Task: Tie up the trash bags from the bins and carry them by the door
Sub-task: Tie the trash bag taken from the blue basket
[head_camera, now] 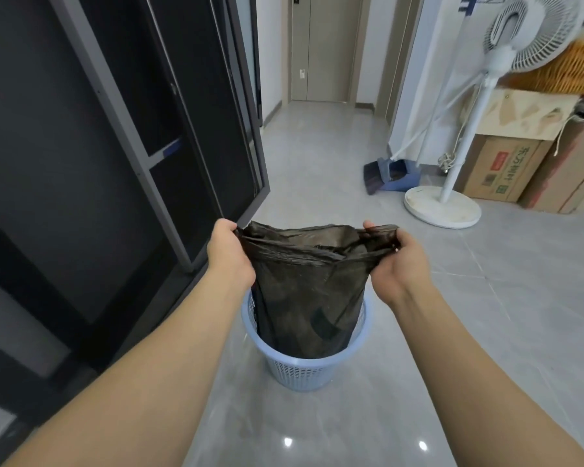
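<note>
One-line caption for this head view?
Left hand and right hand stretch open a dark translucent plastic trash bag, half lifted from a pale blue perforated plastic bin.

Left hand [230, 254] and right hand [400, 261] forward, each grip closed

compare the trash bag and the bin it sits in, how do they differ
The trash bag is dark, thin, crumpled film; the bin is light blue rigid mesh. The bag is pulled up by its top edge, held by the left hand and right hand; the bin stands on the floor. Both are open-topped.
</note>
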### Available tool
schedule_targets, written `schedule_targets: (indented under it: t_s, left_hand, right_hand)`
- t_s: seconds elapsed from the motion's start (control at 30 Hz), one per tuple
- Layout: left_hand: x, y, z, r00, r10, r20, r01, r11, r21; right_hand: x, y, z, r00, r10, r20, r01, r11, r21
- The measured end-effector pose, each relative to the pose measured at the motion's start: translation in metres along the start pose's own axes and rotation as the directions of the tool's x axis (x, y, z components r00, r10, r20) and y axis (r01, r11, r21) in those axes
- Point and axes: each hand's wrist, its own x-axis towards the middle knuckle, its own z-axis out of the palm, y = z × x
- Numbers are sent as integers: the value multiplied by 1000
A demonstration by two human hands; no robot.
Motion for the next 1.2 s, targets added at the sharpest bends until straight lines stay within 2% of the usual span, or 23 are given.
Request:
schedule_targets:
  t_s: [0.17,0.23,0.5,0.63,0.73,0.93,1.2]
  left_hand:
    - [-11,29,39,999,-1,48,3,998,-57]
    - [-18,43,55,1000,11,28,-9,998,-64]
    - [-80,108,141,986,159,50,-157,986,-53]
    - [-121,134,187,977,190,101,-188,982,-27]
    - [-148,138,217,976,186,115,-188,982,10]
    - [-183,102,260,965,130,228,-144,988,49]
    - [-199,0,259,951,49,304,-122,967,225]
  right_hand:
    - [-8,-17,43,995,-48,92,34,988,149]
    - [-13,-29,65,990,-81,120,59,983,174]
    - [-54,-102,138,960,-208,187,161,958,239]
    - [-83,-147,168,942,-281,182,238,944,227]
    - [-107,-179,179,931,-335,145,314,938,147]
    - [-143,-230,152,884,-464,54,459,885,83]
    - [-154,-244,34,875,-467,-125,474,880,32]
